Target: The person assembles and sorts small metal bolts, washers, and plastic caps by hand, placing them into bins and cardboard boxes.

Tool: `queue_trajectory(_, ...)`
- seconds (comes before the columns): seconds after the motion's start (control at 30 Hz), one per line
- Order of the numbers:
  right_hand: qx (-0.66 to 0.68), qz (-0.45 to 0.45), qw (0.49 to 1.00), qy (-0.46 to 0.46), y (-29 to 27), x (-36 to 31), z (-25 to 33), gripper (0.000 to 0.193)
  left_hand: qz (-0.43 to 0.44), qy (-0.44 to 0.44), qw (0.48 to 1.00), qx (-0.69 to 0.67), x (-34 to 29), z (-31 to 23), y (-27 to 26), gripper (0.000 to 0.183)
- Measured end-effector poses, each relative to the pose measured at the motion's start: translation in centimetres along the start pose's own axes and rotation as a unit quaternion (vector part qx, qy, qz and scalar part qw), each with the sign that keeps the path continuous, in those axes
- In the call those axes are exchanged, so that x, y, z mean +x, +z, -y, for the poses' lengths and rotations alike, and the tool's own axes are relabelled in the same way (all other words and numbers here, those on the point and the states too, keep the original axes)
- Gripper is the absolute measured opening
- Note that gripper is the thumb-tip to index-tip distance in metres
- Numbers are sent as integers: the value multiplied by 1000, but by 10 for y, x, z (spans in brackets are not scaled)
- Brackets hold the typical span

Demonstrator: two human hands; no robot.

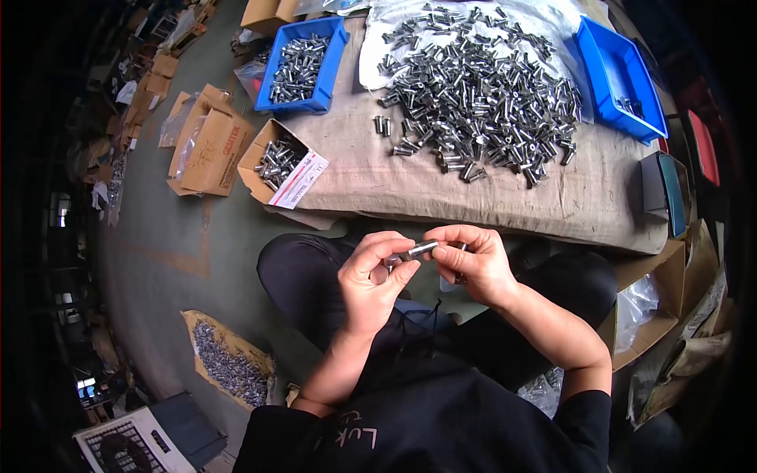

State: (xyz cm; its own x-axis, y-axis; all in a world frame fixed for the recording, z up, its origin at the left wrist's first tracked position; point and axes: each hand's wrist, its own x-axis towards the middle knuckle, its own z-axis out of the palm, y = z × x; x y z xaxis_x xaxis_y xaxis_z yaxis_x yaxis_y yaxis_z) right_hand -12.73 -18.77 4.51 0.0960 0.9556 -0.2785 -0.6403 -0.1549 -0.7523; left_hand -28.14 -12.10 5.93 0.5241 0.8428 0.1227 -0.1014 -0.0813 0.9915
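In front of my lap, a shiny steel bolt (423, 249) lies nearly level between the fingertips of both hands. My left hand (371, 276) pinches its left end with thumb and fingers, and a bit of metal also shows below those fingertips. My right hand (482, 266) touches its right end with thumb and forefinger. More metal shows between the curled fingers of that hand, mostly hidden. Beyond my hands, a big heap of similar bolts (489, 102) covers the cloth-topped table (347, 169), partly on a white sheet (377, 59).
At the table's left stand a blue bin (336, 59) full of bolts and a carton (256, 162) holding more. Another blue bin (603, 59) with a few dark pieces stands right. An open carton (209, 158) and a sack of small metal parts (229, 364) are on the floor.
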Motion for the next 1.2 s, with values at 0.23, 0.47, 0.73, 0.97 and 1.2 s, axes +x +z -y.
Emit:
queue_trajectory(0.23,-9,10,999,-30,-2,-1,-2,19,-21,-111,989,-99,-1,-6,1,22)
queue_trajectory(0.47,-26,8,999,-28,1,-3,0,19,-17,-104,993,-56,-2,-12,2,23)
queue_trajectory(0.73,-2,5,1000,8,0,-3,3,21,-5,-21,1000,6,-1,-12,3,26)
queue_trajectory(0.97,66,17,998,13,-1,0,1,21,16,102,984,146,3,-10,3,27)
queue_trajectory(1.2,119,25,992,37,-3,3,-1,16,-9,34,998,58,-2,-4,3,28)
